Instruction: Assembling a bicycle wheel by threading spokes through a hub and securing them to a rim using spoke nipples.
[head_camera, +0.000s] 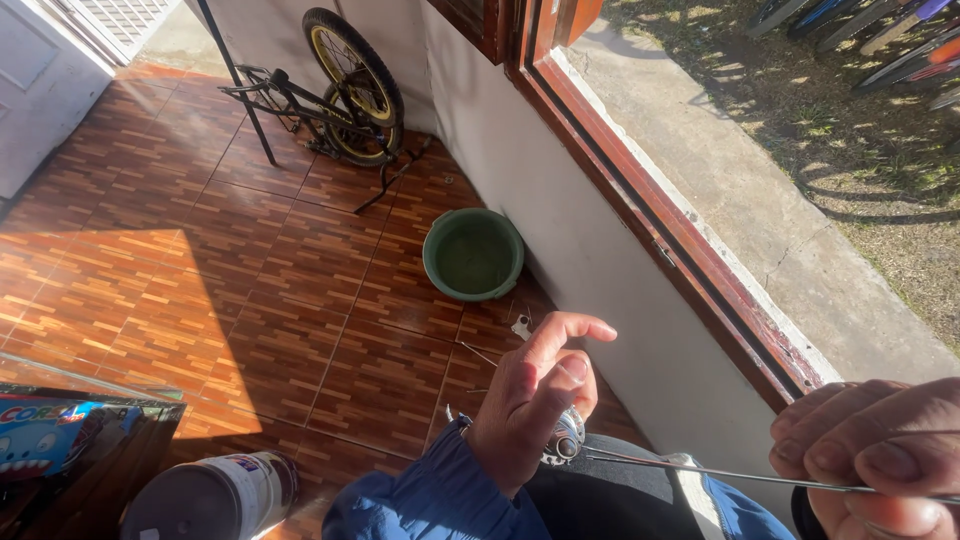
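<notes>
A view from above onto 2 bare hands working over a lap, beside a white wall under a red-brown wooden window frame (690, 250). The left hand (530, 400), in a blue sleeve (430, 500), is closed around a small shiny metal hub (566, 440), thumb pressed on its top and forefinger raised and curled. From the hub a thin metal spoke (720, 472) runs out toward the lower corner below the window frame, where the right hand (880, 450) pinches it between thumb and fingers; this hand is closed on the spoke and partly cut off by the picture edge. The hub sits just below the window frame's lower end, close to the wall. On the patterned brown tiled floor (200, 260), a round green plastic basin (472, 254) stands against the wall, below the window frame. Farther off, at the wall's corner, a small bicycle frame with 1 black wheel (340, 90) lies tilted. Well away from the window frame, at the bottom edge, a tin can (215, 495) lies on its side next to a colourful printed box (70, 440). Sunlight falls across the floor and hands.
</notes>
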